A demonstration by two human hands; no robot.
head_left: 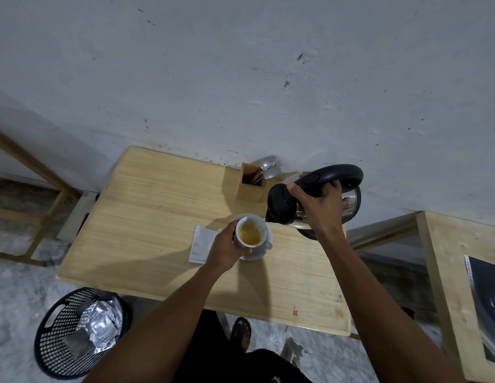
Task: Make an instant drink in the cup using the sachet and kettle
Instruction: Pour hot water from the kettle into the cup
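Right hand [318, 205] clamps the heavy, hot kettle [287, 208] by its handle; left hand [227, 247] wraps the fragile cup [250, 233].

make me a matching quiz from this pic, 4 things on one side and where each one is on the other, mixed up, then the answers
Things:
1. kettle
2. cup
3. sachet
4. spoons

Places:
A. standing in the wooden holder by the wall
B. tilted in the right hand, spout over the cup
C. lying flat on the table, left of the saucer
D. on the saucer, steadied by the left hand

Pairs: 1-B, 2-D, 3-C, 4-A
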